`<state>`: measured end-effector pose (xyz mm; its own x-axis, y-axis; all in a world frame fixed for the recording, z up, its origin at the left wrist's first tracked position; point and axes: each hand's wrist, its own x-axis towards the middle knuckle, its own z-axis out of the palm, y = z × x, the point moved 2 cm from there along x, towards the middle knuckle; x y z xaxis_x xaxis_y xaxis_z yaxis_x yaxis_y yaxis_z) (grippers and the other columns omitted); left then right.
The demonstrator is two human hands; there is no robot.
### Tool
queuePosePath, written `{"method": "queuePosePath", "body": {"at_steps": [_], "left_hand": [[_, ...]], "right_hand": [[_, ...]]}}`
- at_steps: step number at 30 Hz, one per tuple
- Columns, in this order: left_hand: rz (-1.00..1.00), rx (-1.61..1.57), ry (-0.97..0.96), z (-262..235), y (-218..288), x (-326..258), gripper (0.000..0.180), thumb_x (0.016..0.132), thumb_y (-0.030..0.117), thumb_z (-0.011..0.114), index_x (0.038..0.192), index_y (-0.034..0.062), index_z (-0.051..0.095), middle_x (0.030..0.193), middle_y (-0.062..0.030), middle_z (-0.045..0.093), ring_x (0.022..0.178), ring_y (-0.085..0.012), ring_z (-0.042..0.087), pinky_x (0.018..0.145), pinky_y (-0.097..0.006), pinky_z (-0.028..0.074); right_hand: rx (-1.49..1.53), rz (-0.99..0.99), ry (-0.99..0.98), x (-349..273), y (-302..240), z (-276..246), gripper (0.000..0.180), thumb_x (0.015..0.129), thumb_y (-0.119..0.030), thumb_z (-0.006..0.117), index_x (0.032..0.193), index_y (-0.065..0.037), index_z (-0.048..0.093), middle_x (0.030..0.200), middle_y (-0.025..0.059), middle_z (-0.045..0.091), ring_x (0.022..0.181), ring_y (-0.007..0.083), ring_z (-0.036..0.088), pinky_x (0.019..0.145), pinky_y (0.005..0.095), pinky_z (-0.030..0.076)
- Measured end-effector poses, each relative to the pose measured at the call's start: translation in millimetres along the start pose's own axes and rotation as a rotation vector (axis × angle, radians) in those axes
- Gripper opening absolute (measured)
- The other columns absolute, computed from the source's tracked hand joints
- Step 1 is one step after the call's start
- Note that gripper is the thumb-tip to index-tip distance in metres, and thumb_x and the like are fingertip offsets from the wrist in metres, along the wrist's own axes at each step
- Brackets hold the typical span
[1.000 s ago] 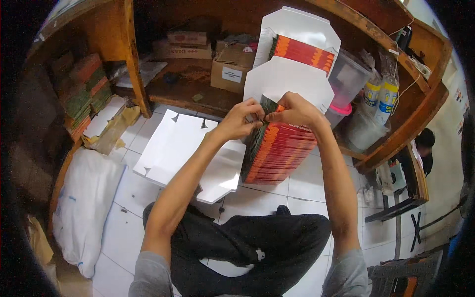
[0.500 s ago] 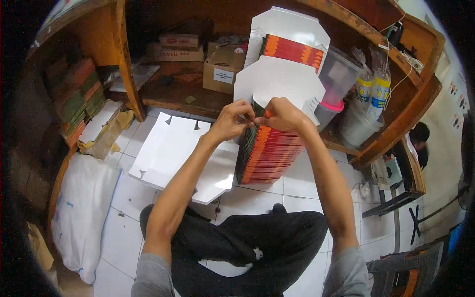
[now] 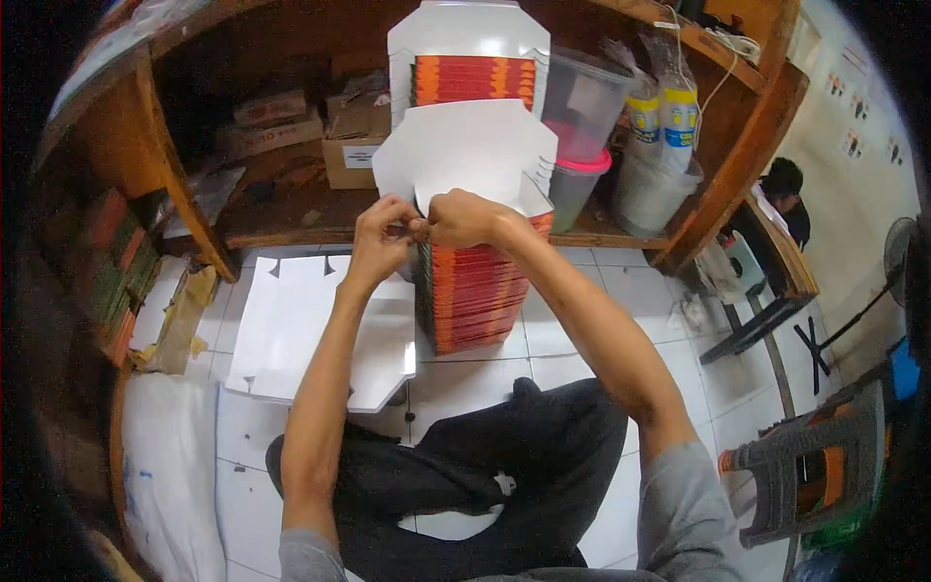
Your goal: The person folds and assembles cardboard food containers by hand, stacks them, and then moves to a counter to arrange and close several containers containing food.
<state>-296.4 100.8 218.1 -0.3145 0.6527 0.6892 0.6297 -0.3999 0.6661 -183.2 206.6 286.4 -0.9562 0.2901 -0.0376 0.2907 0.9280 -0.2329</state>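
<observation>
A tall stack of nested cardboard boxes [image 3: 475, 296], printed red, orange and dark green on the outside, stands on the floor in front of me. The topmost box has its white lid [image 3: 465, 145] raised at the back. My left hand [image 3: 381, 236] is closed at this box's near left corner, thumb and fingertips pinched together. Against it, my right hand [image 3: 467, 218] is curled over the box's near edge, its fingers bent inward. Both seem to grip the corner of the top box; the fingertips and the fold between them are mostly hidden.
Flat white die-cut cardboard sheets [image 3: 291, 320] lie piled left of the stack. Behind it rises another box stack [image 3: 470, 34]. A wooden shelf holds a brown carton [image 3: 351, 160] and plastic tubs [image 3: 582, 107]. A white sack [image 3: 170, 466] lies left; a person [image 3: 784, 194] sits far right.
My view has turned rightward, so the stack appears farther left. Both hands stay at the top box's near left corner, and my right hand now looks more tightly curled.
</observation>
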Motion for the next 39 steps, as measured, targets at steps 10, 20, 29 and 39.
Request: {"method": "queuePosePath", "body": {"at_steps": [10, 20, 29, 39], "left_hand": [[0.080, 0.097, -0.027, 2, 31, -20, 0.037, 0.082, 0.006, 0.076, 0.118, 0.0101, 0.068, 0.112, -0.0095, 0.061, 0.096, -0.0223, 0.065, 0.079, -0.033, 0.060], [0.111, 0.111, 0.043, 6, 22, -27, 0.035, 0.079, 0.005, 0.079, 0.113, 0.0083, 0.070, 0.113, -0.0117, 0.060, 0.098, -0.0247, 0.066, 0.083, -0.034, 0.060], [0.165, 0.203, 0.005, 4, 30, -39, 0.052, 0.082, 0.012, 0.074, 0.132, 0.0104, 0.060, 0.130, -0.0185, 0.056, 0.116, -0.0389, 0.059, 0.098, -0.044, 0.050], [-0.392, 0.599, -0.005, -109, 33, -188, 0.060, 0.082, 0.020, 0.077, 0.136, 0.0037, 0.056, 0.136, -0.0225, 0.056, 0.132, -0.0411, 0.047, 0.107, -0.046, 0.043]], "right_hand": [[-0.193, 0.422, 0.681, -52, 114, -47, 0.034, 0.086, -0.031, 0.064, 0.084, 0.001, 0.073, 0.084, 0.0259, 0.071, 0.083, 0.0420, 0.071, 0.073, 0.0501, 0.057], [-0.054, 0.539, 0.749, -33, 150, -22, 0.028, 0.077, -0.023, 0.068, 0.084, 0.003, 0.074, 0.084, 0.0299, 0.068, 0.086, 0.0454, 0.069, 0.082, 0.0503, 0.056], [0.036, 0.260, 1.158, -89, 82, -31, 0.024, 0.094, -0.021, 0.065, 0.096, 0.000, 0.075, 0.082, 0.0194, 0.073, 0.074, 0.0237, 0.072, 0.069, 0.0348, 0.054], [0.127, -0.092, 0.446, 71, -74, 146, 0.037, 0.079, -0.019, 0.078, 0.109, 0.002, 0.069, 0.117, 0.0285, 0.064, 0.111, 0.0418, 0.061, 0.090, 0.0512, 0.052]]}}
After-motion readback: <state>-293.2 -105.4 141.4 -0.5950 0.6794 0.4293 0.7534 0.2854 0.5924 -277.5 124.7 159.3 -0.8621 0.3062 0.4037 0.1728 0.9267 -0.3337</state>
